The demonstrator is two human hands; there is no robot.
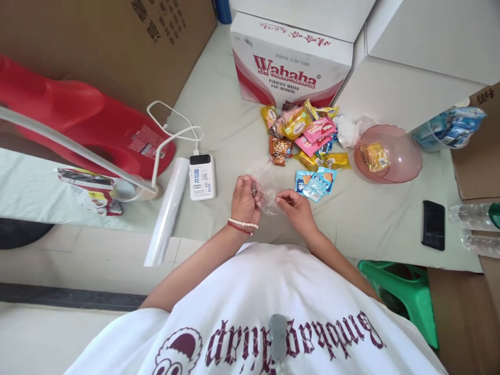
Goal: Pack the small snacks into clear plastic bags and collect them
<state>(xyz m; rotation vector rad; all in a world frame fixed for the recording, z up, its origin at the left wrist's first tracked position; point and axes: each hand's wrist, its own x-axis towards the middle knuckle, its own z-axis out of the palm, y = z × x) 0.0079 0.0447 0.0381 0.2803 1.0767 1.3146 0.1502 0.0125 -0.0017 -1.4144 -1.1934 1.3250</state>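
Hands, left [245,200] and right [294,204], pinch a clear bag [266,183] near the "Wahaha" box [289,62].

Clear bag [266,182] between both hands

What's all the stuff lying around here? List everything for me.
clear bag: one, see-through, held between both hands
snack packets: a pile, yellow, pink, blue, orange, past the hands
pink bowl: one, right of the pile, one yellow packet inside
Wahaha box: one, white and red, behind the pile
power bank: one, white, cabled, left of the hands
plastic roll: one, clear, beside the power bank
phone: one, black, far right
green stool: one, lower right
red plastic object: one, far left
left hand: beaded bracelets, pinching the bag
right hand: pinching the bag
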